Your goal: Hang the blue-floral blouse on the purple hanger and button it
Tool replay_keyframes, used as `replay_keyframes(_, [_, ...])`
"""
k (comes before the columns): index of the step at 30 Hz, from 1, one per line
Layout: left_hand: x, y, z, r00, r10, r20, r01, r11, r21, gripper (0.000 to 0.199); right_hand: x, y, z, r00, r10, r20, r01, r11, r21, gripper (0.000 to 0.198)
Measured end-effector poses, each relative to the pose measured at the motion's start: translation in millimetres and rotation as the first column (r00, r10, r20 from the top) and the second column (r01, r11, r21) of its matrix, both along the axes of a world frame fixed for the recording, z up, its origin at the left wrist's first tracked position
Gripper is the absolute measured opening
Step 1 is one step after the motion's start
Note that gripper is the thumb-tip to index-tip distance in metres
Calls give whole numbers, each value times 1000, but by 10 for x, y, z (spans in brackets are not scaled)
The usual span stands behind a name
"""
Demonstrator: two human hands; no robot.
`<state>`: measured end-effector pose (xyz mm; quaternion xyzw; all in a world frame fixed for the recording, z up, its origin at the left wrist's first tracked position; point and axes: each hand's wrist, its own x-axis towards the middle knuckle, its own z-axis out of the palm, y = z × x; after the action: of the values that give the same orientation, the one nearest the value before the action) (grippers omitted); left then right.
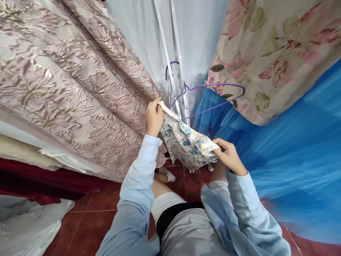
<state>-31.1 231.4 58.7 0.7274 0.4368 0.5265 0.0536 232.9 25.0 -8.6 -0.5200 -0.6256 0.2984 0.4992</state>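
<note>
A white garment with blue and yellow flowers hangs stretched between my two hands. My left hand pinches its upper left edge, close to the pink brocade fabric. Lower and to the right, my right hand grips the garment's other upper corner between thumb and fingers. A purple hanger hooks over a white rail just beyond the cloth. Its left arm runs down behind the garment's top edge, while the right arm sticks out bare. Whether the garment is attached to the hanger I cannot tell.
Pink brocade fabric fills the left side. On the right hang a floral cloth and a blue tulle skirt. White metal rails rise ahead. Dark red fabric and white plastic sheeting lie lower left, above red floor tiles.
</note>
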Motion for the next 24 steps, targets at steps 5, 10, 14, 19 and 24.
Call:
replay_keyframes(5, [124, -102, -126, 996, 6, 85, -8, 1000, 16, 28, 169, 12, -85, 998, -60, -10, 60, 998, 1, 16])
replay_keyframes(10, [-42, -173, 76, 996, 90, 28, -92, 990, 104, 19, 571, 229, 32, 938, -346, 29, 336, 925, 175, 18])
replay_keyframes(14, [-177, -147, 233, 994, 16, -107, -1, 990, 140, 36, 784, 742, 411, 893, -449, 32, 413, 846, 336, 25])
replay_keyframes(19, [-264, -29, 301, 986, -28, -164, 38, 998, 58, 49, 1003, 1684, 918, 934, -358, -11, 340, 878, 338, 29])
replay_keyframes(24, [-312, 55, 242, 988, -13, -155, 17, 1000, 21, 56, 913, 1834, 783, 996, -16, 82, 4, 989, 147, 47])
